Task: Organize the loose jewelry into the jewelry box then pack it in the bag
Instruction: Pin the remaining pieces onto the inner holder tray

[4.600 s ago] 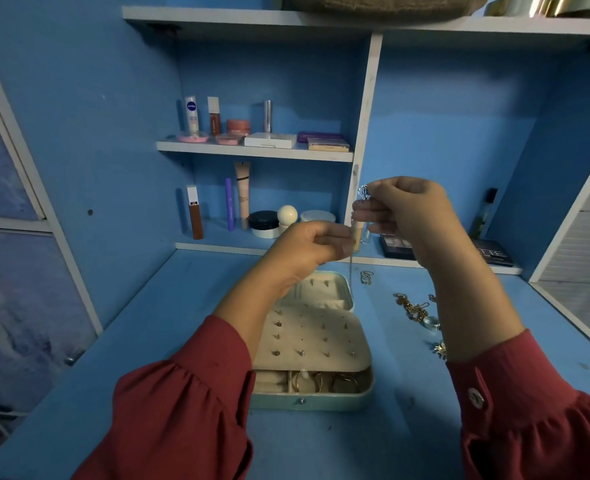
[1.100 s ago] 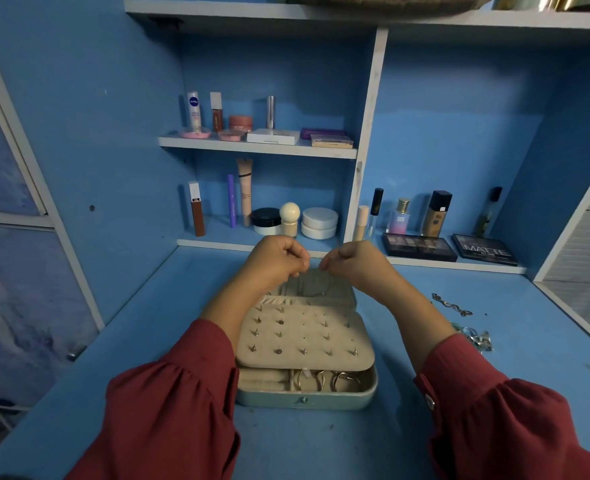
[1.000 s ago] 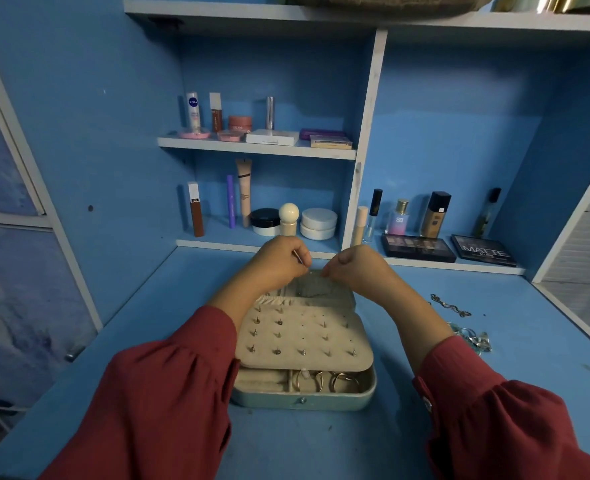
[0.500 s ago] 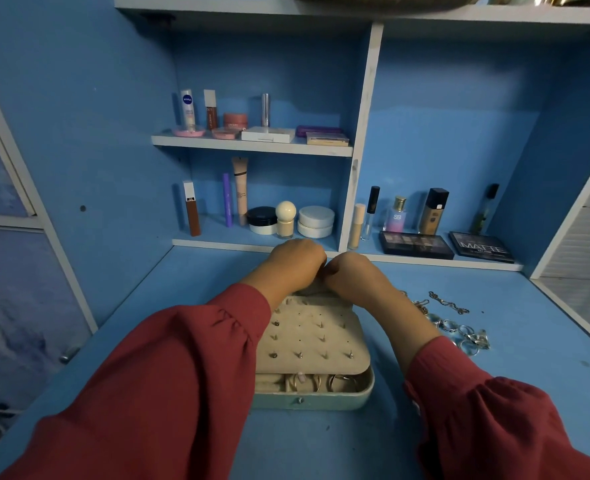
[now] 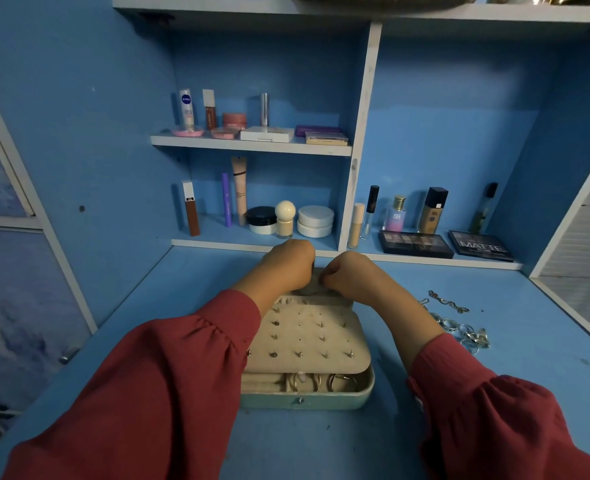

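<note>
Both hands [image 5: 316, 271] sit curled at the far end of the open jewelry box [image 5: 309, 362], blocking access there. The surface [image 5: 182, 292] left of the box lies open up to the blue side wall [image 5: 79, 150]. To the right, loose chains and rings [image 5: 454, 322] lie near the right forearm. Behind, a low shelf of cosmetics [image 5: 286, 220] bounds forward reach.

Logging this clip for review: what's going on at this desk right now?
A person in red sleeves works both hands, left hand and right hand, at the far end of an open jewelry box on the blue desk, fingers curled over something too small to identify. Loose chains and rings lie unpacked to the box's right. No bag is clearly visible.
</note>
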Demonstrator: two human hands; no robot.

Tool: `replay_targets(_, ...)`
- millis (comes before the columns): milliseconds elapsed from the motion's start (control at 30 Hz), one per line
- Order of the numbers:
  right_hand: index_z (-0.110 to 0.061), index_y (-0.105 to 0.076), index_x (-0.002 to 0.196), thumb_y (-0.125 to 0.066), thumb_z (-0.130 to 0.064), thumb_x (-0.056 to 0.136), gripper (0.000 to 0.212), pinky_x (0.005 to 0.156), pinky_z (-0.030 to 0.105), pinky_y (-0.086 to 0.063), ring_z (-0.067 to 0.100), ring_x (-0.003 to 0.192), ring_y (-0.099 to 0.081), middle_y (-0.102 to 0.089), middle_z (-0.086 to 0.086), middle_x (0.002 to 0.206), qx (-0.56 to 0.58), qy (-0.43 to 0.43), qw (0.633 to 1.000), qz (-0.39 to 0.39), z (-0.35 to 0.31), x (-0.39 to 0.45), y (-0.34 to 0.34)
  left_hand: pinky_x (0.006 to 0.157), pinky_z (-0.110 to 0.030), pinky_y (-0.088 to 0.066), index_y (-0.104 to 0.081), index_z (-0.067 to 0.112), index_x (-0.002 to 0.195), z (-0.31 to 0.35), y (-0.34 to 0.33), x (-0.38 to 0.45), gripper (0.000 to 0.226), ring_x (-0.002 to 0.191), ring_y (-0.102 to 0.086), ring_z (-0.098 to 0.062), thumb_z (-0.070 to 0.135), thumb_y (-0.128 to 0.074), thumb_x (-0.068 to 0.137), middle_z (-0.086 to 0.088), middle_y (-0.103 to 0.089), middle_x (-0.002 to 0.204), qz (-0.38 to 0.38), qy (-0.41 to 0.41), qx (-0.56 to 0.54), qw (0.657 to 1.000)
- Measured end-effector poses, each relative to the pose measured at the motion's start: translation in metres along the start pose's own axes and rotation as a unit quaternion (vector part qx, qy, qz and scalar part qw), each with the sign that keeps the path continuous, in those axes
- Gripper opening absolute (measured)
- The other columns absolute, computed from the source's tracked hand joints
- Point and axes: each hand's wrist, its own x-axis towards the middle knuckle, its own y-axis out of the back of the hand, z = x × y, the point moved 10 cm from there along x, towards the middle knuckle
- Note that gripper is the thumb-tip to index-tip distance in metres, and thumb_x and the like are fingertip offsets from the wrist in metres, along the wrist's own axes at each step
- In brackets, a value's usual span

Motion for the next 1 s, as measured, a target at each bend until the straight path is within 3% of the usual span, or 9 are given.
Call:
replay_targets(267,-0.02,-0.075,0.09,-0.058,-0.023,0.085,0.018,0.082,0.037,-0.055,0.022,0.085,-0.064,-0.069,0.003,0.089,-0.004,-0.004,1.0,0.0,0.0,0.001,-0.001,0.069,-0.031,-0.047,-0.068,0.014,0.109,-0.002,-0.004,0.0,0.024,0.079,-0.056,-0.023,0.006,-0.056,0.089,-0.008,-0.061,0.099,-0.017,0.003,0.036,0.999)
replay_targets(400,-0.025,-0.074,0.1,-0.054,-0.023,0.087,0.025,0.087,0.039,-0.053,0.021,0.09,-0.062,-0.069,0.001,0.097,-0.021,0.004,1.0,-0.006,-0.001,0.001,-0.003,0.064,-0.03,-0.042,-0.067,0.014,0.102,0.003,-0.006,0.001,0.018,0.064,-0.047,-0.018,0.008,-0.056,0.09,-0.005,-0.053,0.082,-0.034,0.006,0.057,0.998)
replay_targets(500,-0.029,-0.073,0.104,-0.052,-0.024,0.088,0.026,0.088,0.038,-0.052,0.021,0.092,-0.061,-0.068,0.0,0.099,-0.025,0.005,1.0,-0.011,-0.002,0.0,-0.004,0.067,-0.029,-0.042,-0.065,0.012,0.097,0.003,-0.006,-0.001,0.013,0.067,-0.046,-0.017,0.009,-0.054,0.091,-0.005,-0.047,0.076,-0.028,0.018,0.065,0.997)
replay_targets(700,-0.032,-0.071,0.107,-0.048,-0.032,0.093,0.027,0.08,0.031,-0.048,0.019,0.093,-0.059,-0.066,-0.003,0.102,-0.072,0.001,0.997,-0.021,-0.001,-0.002,-0.006,0.067,-0.03,-0.039,-0.065,0.009,0.103,0.016,-0.001,-0.008,0.021,0.072,-0.043,-0.019,0.0,-0.052,0.089,-0.008,-0.05,0.086,-0.005,-0.051,0.132,0.99)
replay_targets(833,-0.024,-0.074,0.1,-0.052,-0.029,0.09,0.024,0.073,0.031,-0.047,0.02,0.087,-0.061,-0.066,0.001,0.092,-0.075,-0.004,0.997,-0.018,-0.001,-0.003,-0.001,0.059,-0.029,-0.038,-0.065,0.009,0.098,0.011,0.0,-0.009,0.014,0.059,-0.042,-0.015,0.006,-0.054,0.09,-0.003,-0.044,0.071,-0.021,-0.025,0.067,0.997)
replay_targets(933,-0.014,-0.075,0.093,-0.059,-0.021,0.084,0.02,0.078,0.034,-0.053,0.022,0.086,-0.065,-0.07,0.006,0.091,-0.042,-0.017,0.999,-0.021,0.0,-0.003,0.003,0.053,-0.027,-0.036,-0.059,0.006,0.082,0.004,0.0,-0.013,0.007,0.058,-0.043,-0.015,0.005,-0.056,0.089,-0.005,-0.045,0.069,-0.031,0.007,0.011,0.999)
replay_targets(1000,-0.013,-0.075,0.095,-0.061,-0.019,0.082,0.02,0.08,0.035,-0.056,0.022,0.087,-0.065,-0.071,0.007,0.094,-0.051,-0.013,0.998,-0.024,-0.003,-0.003,0.004,0.049,-0.025,-0.032,-0.045,0.01,0.068,0.002,-0.002,-0.016,0.023,0.056,-0.041,-0.015,0.003,-0.055,0.088,-0.006,-0.041,0.066,-0.038,0.018,-0.006,0.999)
